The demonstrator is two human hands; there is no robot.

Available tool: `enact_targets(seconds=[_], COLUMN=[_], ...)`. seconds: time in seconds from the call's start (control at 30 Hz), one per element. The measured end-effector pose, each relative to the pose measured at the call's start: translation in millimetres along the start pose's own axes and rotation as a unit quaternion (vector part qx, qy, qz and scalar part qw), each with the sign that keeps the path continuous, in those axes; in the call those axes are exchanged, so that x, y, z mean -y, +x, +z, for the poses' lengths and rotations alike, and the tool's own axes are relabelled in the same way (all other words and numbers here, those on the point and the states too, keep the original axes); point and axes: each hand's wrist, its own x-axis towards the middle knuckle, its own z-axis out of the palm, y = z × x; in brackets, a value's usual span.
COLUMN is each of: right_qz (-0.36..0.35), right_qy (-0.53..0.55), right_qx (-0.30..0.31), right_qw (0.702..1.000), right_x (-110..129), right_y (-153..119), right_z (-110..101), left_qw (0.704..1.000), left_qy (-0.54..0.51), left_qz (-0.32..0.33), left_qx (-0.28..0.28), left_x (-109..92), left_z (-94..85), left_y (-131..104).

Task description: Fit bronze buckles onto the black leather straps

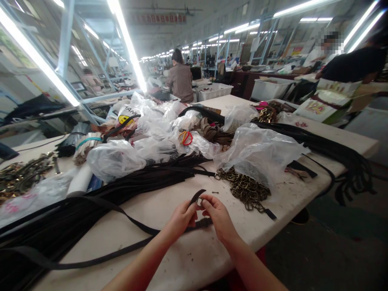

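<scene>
My left hand (184, 214) is closed round a black strap (197, 195), whose tip sticks up past the thumb. Close beside it, my right hand (214, 210) pinches a small metal buckle (200, 201) at the strap. The fingers of both hands nearly meet, so how far the strap passes through the buckle is hidden. From the hands the strap runs left across the table in a loop. Just beyond my right hand lies a pile of bronze-coloured buckles (247, 188), partly under a clear plastic bag (257, 149).
A thick bundle of black straps (100, 210) covers the table's left side; more straps (330, 149) hang over the right edge. Plastic bags (115, 159), red-and-yellow-handled scissors (185, 138) and metal hardware (27, 173) lie around. A person (181, 76) sits beyond the table (300, 198).
</scene>
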Motion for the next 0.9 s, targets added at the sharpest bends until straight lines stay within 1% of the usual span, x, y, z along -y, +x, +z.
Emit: enact_targets(seconds=[0.07, 0.2, 0.27, 0.37, 0.5, 0.57, 0.63, 0.7, 0.8, 0.83, 0.87, 0.9], right_qz=[-0.004, 0.022, 0.033, 0.058, 0.102, 0.126, 0.149, 0.159, 0.163, 0.162, 0.148, 0.14], right_qy=[0.006, 0.063, 0.095, 0.119, 0.124, 0.134, 0.144, 0.153, 0.159, 0.149, 0.133, 0.089], right_qx=[-0.007, -0.01, 0.0, 0.027, 0.076, 0.107, 0.135, 0.152, 0.158, 0.156, 0.16, 0.194], right_qw=[1.0, 0.998, 0.995, 0.991, 0.984, 0.977, 0.969, 0.963, 0.961, 0.963, 0.967, 0.967], right_x=[2.4, 11.6, 15.9, 19.9, 21.4, 21.8, 22.1, 21.8, 19.6, 18.8, 18.4, 18.5], right_y=[1.6, 3.7, 3.6, 1.9, -1.3, -2.9, -4.3, -5.5, -6.1, -5.2, -3.4, -0.8], right_z=[-4.0, -15.1, -19.6, -23.5, -25.7, -26.4, -26.7, -26.8, -26.6, -26.5, -26.4, -26.2], left_qw=[1.0, 0.999, 0.997, 0.991, 0.976, 0.968, 0.962, 0.96, 0.963, 0.963, 0.965, 0.967], left_qy=[0.016, 0.046, 0.05, 0.059, 0.048, 0.057, 0.067, 0.063, 0.049, 0.053, 0.057, 0.067], left_qz=[-0.005, -0.028, -0.047, -0.071, -0.071, -0.067, -0.066, -0.073, -0.079, -0.074, -0.071, -0.067], left_qx=[0.015, 0.003, 0.02, 0.095, 0.198, 0.236, 0.258, 0.262, 0.254, 0.254, 0.247, 0.238], left_x=[-2.4, -5.6, -9.0, -19.7, -35.1, -37.8, -36.3, -32.1, -25.0, -23.2, -21.7, -20.5], left_z=[-5.2, -17.5, -21.5, -25.7, -32.7, -35.8, -37.3, -38.0, -41.1, -43.3, -45.9, -48.7], left_y=[-2.3, -2.2, -2.1, -7.1, -18.3, -20.3, -18.9, -16.2, -15.5, -16.2, -16.9, -17.3])
